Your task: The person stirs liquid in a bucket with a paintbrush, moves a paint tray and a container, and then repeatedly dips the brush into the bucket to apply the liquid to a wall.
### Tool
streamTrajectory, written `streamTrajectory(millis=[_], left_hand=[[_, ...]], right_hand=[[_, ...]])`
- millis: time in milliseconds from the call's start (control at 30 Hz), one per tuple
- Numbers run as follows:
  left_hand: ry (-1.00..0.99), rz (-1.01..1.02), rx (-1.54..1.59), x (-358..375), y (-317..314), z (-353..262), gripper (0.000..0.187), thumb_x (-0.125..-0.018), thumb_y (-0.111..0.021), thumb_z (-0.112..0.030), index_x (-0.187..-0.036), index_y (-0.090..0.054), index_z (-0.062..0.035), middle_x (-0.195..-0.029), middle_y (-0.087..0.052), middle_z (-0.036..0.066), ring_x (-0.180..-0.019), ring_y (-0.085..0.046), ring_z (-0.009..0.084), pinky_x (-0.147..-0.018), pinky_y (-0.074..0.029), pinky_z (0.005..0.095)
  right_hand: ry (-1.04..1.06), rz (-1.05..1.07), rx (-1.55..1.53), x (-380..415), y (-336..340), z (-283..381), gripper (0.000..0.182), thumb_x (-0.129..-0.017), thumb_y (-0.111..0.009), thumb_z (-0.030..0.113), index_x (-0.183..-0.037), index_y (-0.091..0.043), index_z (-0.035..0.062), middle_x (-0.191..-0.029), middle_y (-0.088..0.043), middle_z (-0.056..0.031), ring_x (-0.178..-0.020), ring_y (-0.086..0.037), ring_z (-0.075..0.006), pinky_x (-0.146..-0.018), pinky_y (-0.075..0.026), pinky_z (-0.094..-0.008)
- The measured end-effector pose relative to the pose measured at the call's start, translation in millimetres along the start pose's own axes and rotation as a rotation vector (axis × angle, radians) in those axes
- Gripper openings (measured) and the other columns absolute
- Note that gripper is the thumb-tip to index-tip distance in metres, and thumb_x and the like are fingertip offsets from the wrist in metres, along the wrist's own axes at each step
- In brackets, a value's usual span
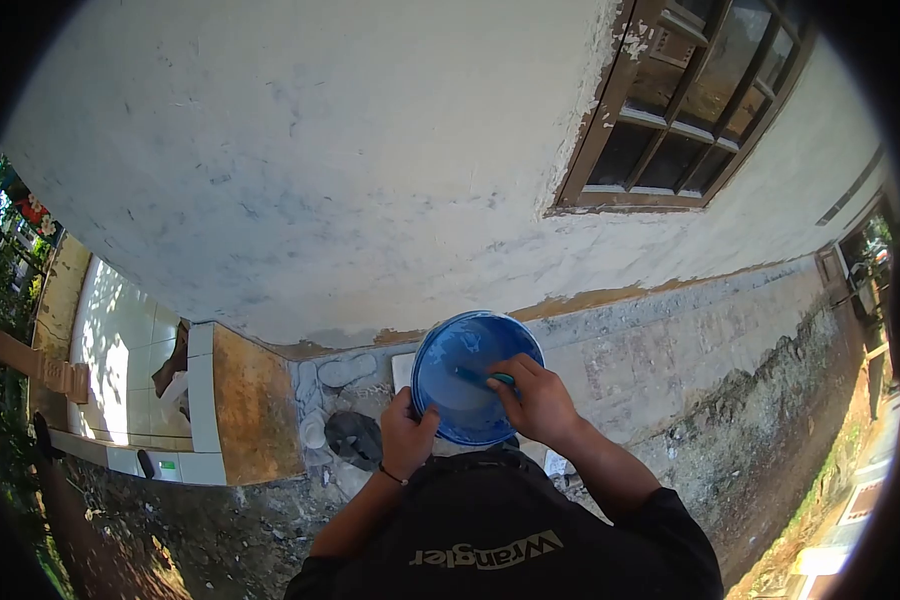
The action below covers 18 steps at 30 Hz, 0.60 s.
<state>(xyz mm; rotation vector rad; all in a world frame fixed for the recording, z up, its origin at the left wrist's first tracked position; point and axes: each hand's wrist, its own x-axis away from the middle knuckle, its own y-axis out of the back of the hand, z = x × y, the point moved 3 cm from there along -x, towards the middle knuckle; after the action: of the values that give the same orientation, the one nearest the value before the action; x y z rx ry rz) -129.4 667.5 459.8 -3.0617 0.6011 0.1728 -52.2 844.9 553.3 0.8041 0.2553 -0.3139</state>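
A blue bucket [478, 428] is held in front of the body, with pale liquid inside and whitish smears on its inner wall. My left hand [408, 436] grips the bucket's left rim, thumb over the edge. Over the right side of the bucket, my right hand [535, 400] is closed on a tool with a green handle [502, 379]. The tool's dark far end reaches into the bucket, and its exact shape is hard to make out.
A whitish, patchy wall [350, 150] rises ahead, with a brown-framed window [660, 130] at upper right. A dark container [354, 440] lies left of the bucket. A tiled ledge [202, 400] stands at left. Rough concrete ground [660, 370] runs along the wall.
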Motion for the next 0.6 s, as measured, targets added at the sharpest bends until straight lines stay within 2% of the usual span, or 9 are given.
streamTrajectory(millis=[100,233,300,600], left_hand=[[0.010,0.035,-0.034,-1.4,-0.6,0.9,0.009,-0.081,-0.061,-0.004,-0.083,-0.055,0.0013,-0.063,-0.056,0.003,-0.055,-0.047,0.0039,-0.049,-0.037,0.0228],[0.020,0.024,-0.017,-2.3,-5.5,1.0,0.010,-0.080,-0.062,-0.005,-0.083,-0.054,0.0009,-0.064,-0.055,0.002,-0.055,-0.046,0.0038,-0.048,-0.037,0.0227],[0.012,0.021,-0.047,-0.9,-6.9,2.6,0.010,-0.080,-0.062,-0.006,-0.083,-0.054,0.0009,-0.064,-0.055,0.002,-0.055,-0.046,0.0038,-0.048,-0.037,0.0228],[0.040,-0.017,-0.043,5.0,-27.8,-10.5,0.008,-0.081,-0.060,-0.004,-0.086,-0.055,0.0013,-0.068,-0.058,0.002,-0.059,-0.050,0.0039,-0.052,-0.039,0.0215]], right_hand=[[-0.010,-0.050,-0.011,-2.4,7.8,4.1,0.012,-0.084,-0.063,0.006,-0.096,-0.061,0.0034,-0.085,-0.060,-0.0131,-0.071,-0.063,-0.0311,-0.060,-0.051,-0.0362],[0.034,-0.005,0.041,-6.1,9.2,-5.8,0.013,-0.084,-0.062,0.006,-0.097,-0.060,0.0041,-0.084,-0.059,-0.0119,-0.070,-0.063,-0.0322,-0.059,-0.051,-0.0373],[0.043,-0.078,0.006,-5.2,16.2,-3.2,0.013,-0.085,-0.062,0.007,-0.097,-0.060,0.0044,-0.085,-0.059,-0.0116,-0.071,-0.063,-0.0323,-0.060,-0.051,-0.0375],[0.039,0.035,0.029,-1.5,17.6,-24.4,0.013,-0.084,-0.063,0.006,-0.096,-0.060,0.0045,-0.083,-0.059,-0.0112,-0.069,-0.063,-0.0313,-0.058,-0.051,-0.0376]])
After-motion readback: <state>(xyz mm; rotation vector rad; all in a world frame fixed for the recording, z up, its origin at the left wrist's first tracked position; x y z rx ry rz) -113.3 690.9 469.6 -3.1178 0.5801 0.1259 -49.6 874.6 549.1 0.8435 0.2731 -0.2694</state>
